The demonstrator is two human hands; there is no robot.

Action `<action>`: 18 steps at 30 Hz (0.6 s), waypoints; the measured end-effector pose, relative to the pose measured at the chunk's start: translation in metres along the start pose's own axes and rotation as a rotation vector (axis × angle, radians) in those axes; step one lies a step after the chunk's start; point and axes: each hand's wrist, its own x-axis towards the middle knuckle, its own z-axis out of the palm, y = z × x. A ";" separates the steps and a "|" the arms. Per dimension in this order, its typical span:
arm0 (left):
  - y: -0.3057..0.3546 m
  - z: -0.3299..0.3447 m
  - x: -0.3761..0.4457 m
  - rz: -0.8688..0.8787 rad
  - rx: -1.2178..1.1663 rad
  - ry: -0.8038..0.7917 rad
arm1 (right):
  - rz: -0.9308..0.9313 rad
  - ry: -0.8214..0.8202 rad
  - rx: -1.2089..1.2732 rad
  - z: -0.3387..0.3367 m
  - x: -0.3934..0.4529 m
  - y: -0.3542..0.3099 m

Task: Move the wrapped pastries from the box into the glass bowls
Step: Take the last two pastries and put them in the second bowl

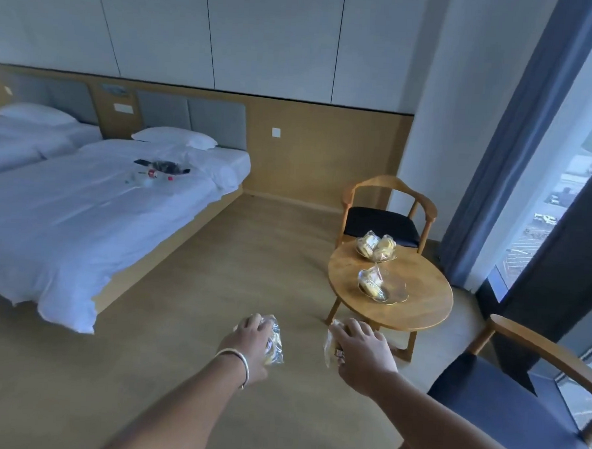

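**Both hands carrying wrapped pastries near the round table**

In the head view, both arms are reaching forward and down over the floor. The left hand (250, 342), a silver bangle (237, 360) circling its wrist, is closing its grip around a wrapped pastry (274, 343) in crinkled clear film, yellow showing through. The right hand (361, 351), palm down, is gripping a second wrapped pastry (331, 346), mostly hidden beneath the fingers.

Ahead, the round wooden table (421, 299) is bearing two glass bowls: the near glass bowl (395, 293) is holding wrapped pastries on its left side, and the far glass bowl (377, 251) is sitting filled with more. Both hands are hanging short of the table's near edge. A wooden chair (389, 208) is standing behind the table, another chair (519, 390) at lower right. A white bed (82, 213) with small scattered items is lying to the left.
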 end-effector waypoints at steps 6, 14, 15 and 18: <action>-0.023 -0.007 0.070 -0.063 -0.014 0.007 | -0.062 -0.012 0.010 0.008 0.093 0.016; -0.036 -0.044 0.201 -0.103 0.025 0.027 | -0.132 0.009 0.027 -0.008 0.228 0.052; -0.037 -0.048 0.216 -0.104 0.020 0.036 | -0.138 0.015 0.024 -0.011 0.243 0.057; -0.042 -0.056 0.256 -0.103 0.022 0.051 | -0.143 0.034 0.009 -0.019 0.283 0.068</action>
